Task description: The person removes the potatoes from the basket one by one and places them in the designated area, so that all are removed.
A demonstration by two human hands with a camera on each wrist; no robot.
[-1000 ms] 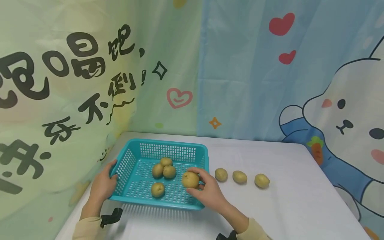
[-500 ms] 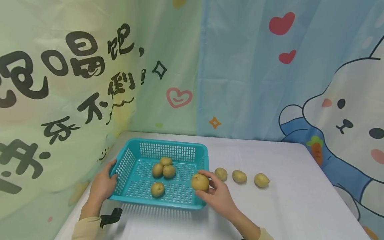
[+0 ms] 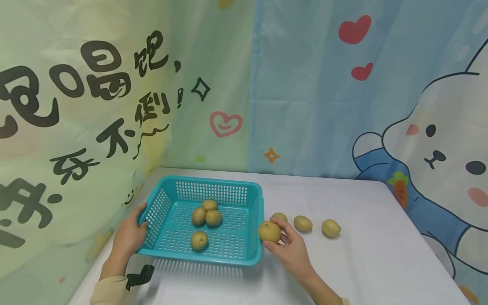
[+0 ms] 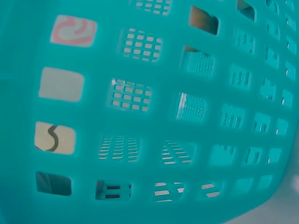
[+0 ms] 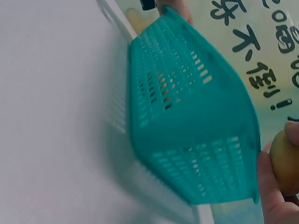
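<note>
A teal plastic basket (image 3: 213, 259) with perforated walls sits on the white table. My left hand (image 3: 129, 234) grips its left end; in the left wrist view the basket wall (image 4: 93, 112) fills nearly the whole frame. Inside lie several potatoes: a cluster of three, one of them the potato (image 3: 214, 217), and a single potato (image 3: 199, 240) nearer the front. My right hand (image 3: 291, 250) pinches another potato (image 3: 269, 232) between thumb and fingers, right at the basket's right rim. The right wrist view shows this held potato (image 5: 286, 163) beside the basket's end.
Right of the basket, three potatoes lie in a row on the table (image 3: 366, 262): a partly hidden potato (image 3: 280, 216) behind the held one, a middle potato (image 3: 303, 223) and a right-hand potato (image 3: 331, 228). A printed curtain (image 3: 305, 106) hangs behind the table.
My right hand has carried the held potato rightward, from over the basket's inside to its right rim. The left hand and the basket have stayed in place.
</note>
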